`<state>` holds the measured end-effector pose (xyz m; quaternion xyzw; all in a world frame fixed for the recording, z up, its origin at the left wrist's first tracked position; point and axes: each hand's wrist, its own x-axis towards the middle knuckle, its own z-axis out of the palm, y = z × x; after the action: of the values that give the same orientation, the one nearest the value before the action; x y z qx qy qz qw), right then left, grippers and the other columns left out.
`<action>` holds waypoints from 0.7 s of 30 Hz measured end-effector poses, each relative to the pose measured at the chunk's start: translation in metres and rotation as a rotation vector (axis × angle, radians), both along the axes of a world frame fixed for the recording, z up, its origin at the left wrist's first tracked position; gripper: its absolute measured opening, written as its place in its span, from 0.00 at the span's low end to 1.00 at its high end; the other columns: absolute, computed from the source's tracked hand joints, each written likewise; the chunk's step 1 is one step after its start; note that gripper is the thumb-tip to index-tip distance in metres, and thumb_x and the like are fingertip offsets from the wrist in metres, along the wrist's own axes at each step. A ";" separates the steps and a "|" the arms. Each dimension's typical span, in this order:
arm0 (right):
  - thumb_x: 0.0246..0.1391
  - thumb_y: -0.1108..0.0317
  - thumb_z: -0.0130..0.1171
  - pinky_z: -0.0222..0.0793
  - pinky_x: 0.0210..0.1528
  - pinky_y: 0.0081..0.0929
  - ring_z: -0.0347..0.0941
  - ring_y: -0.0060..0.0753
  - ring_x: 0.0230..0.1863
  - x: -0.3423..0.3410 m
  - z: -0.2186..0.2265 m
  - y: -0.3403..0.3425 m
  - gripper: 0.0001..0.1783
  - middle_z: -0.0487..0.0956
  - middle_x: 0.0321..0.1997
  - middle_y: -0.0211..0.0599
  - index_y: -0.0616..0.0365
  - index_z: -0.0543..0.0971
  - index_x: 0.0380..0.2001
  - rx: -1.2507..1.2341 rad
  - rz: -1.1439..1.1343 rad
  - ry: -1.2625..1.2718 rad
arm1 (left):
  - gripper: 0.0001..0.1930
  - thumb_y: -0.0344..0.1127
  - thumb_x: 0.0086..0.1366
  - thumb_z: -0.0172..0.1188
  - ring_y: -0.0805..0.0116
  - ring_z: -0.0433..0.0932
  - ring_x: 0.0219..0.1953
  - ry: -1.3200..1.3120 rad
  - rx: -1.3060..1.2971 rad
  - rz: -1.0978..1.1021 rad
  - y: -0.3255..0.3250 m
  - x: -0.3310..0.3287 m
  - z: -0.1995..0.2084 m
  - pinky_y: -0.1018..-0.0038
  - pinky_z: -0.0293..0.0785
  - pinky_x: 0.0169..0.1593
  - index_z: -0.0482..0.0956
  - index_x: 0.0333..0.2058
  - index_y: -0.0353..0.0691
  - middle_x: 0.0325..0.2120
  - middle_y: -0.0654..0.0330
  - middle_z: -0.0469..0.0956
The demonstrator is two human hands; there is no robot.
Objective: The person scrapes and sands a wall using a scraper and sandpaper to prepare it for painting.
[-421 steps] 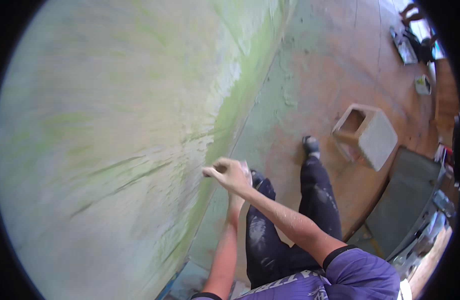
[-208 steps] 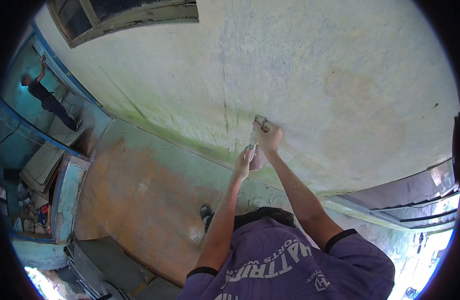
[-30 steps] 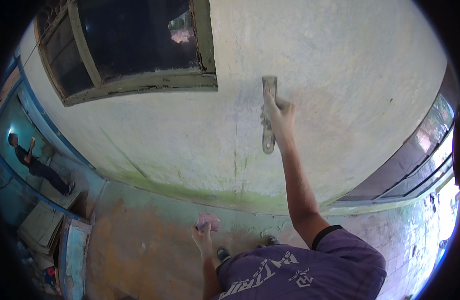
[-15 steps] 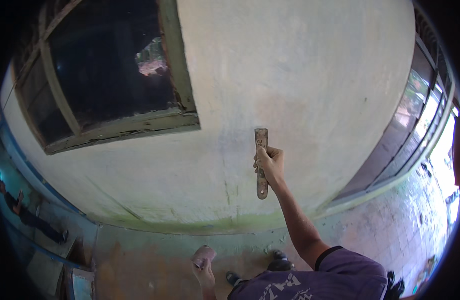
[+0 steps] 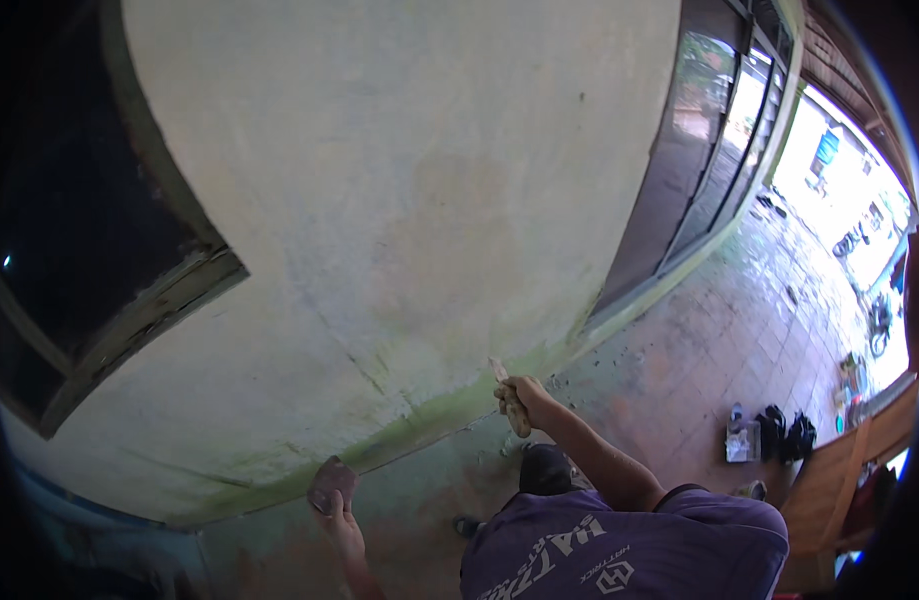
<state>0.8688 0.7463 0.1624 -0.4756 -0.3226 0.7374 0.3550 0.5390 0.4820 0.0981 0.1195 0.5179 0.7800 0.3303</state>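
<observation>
My right hand is closed around the handle of a putty knife, a worn, pale, stained scraper. Its blade end points up toward the lower part of the wall; whether it touches the wall, I cannot tell. Lower and to the left, my left hand grips a reddish-brown piece of sandpaper in front of the wall's foot. The wall is cream with a darker, smoothed patch in the middle, and a green band with flaking paint runs along its base.
A wooden-framed window is at the left, another window at the right. Paint flakes lie on the tiled floor. Dark bags and a clear container stand right of me, near wooden furniture.
The view has swung to the right, and the person at the far left is no longer seen. My right hand has lowered with the putty knife toward the wall's base. My left hand keeps the sandpaper.
</observation>
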 end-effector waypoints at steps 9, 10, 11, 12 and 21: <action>0.55 0.71 0.54 0.69 0.22 0.30 0.65 0.26 0.14 0.080 0.105 0.090 0.30 0.70 0.20 0.34 0.49 0.68 0.63 0.627 -0.308 -0.441 | 0.33 0.33 0.66 0.62 0.59 0.66 0.61 -0.085 0.017 0.161 0.113 0.164 0.015 0.70 0.67 0.60 0.57 0.66 0.38 0.61 0.50 0.62; 0.56 0.73 0.54 0.69 0.23 0.27 0.68 0.24 0.17 0.084 0.130 0.109 0.32 0.71 0.22 0.31 0.48 0.66 0.66 0.732 -0.280 -0.537 | 0.33 0.33 0.66 0.62 0.59 0.66 0.61 -0.087 0.018 0.175 0.122 0.177 0.003 0.70 0.67 0.60 0.57 0.66 0.38 0.61 0.50 0.62; 0.57 0.75 0.53 0.70 0.25 0.25 0.70 0.22 0.19 0.086 0.155 0.128 0.34 0.73 0.23 0.29 0.47 0.63 0.68 0.837 -0.254 -0.632 | 0.32 0.31 0.65 0.63 0.59 0.67 0.60 -0.145 0.047 0.099 0.130 0.190 -0.013 0.69 0.68 0.60 0.58 0.64 0.36 0.60 0.51 0.64; 0.55 0.75 0.53 0.69 0.28 0.24 0.69 0.22 0.20 0.087 0.173 0.151 0.37 0.73 0.20 0.34 0.48 0.61 0.69 1.163 -0.344 -0.718 | 0.31 0.29 0.64 0.63 0.60 0.68 0.59 -0.203 0.073 0.014 0.136 0.202 -0.021 0.68 0.69 0.60 0.60 0.63 0.34 0.59 0.51 0.65; 0.47 0.82 0.51 0.66 0.27 0.30 0.63 0.36 0.18 0.106 0.236 0.245 0.38 0.69 0.20 0.52 0.52 0.66 0.66 1.464 -0.367 -0.586 | 0.24 0.32 0.64 0.60 0.61 0.68 0.59 -0.201 0.191 0.084 0.158 0.266 -0.004 0.67 0.66 0.63 0.66 0.55 0.29 0.55 0.50 0.69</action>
<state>0.9750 0.9911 0.3986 -0.3418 -0.7204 0.1145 0.5925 0.8053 0.6404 0.0943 0.0499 0.4103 0.8469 0.3346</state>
